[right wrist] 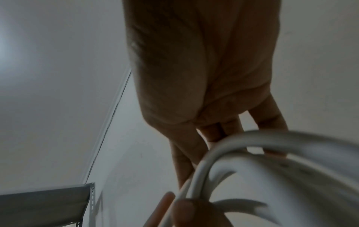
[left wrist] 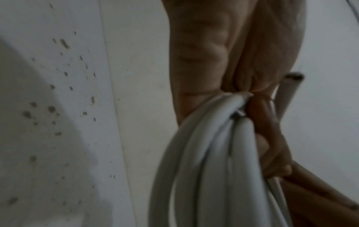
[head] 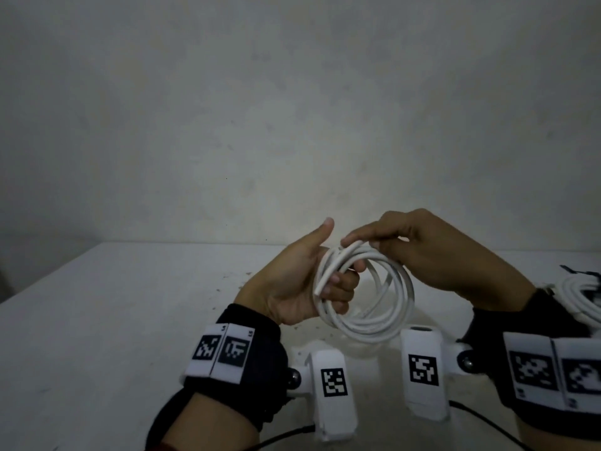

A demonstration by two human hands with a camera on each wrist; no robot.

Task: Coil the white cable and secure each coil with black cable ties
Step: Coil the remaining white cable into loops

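Note:
A white cable (head: 374, 325) wound into a round coil of several loops hangs above the white table (head: 130, 320). My left hand (head: 336, 278) grips the coil's left side, fingers curled round the strands and thumb pointing up. One cut end (head: 320, 289) sticks out beside those fingers. My right hand (head: 367, 240) comes over the top and pinches the upper strands between thumb and fingers. In the left wrist view, the bundle (left wrist: 213, 153) runs under my palm (left wrist: 213, 53), and a cut end (left wrist: 293, 76) shows. In the right wrist view, the loops (right wrist: 291, 141) cross my fingers (right wrist: 272, 122). No loose tie is visible.
A second white coil (head: 582, 297) with something black (head: 582, 273) on it lies at the table's right edge. Dark specks dot the tabletop (left wrist: 58, 92). A plain wall stands behind the table. A metal shelf (right wrist: 44, 205) shows in the right wrist view. Thin black wires (head: 487, 418) trail near me.

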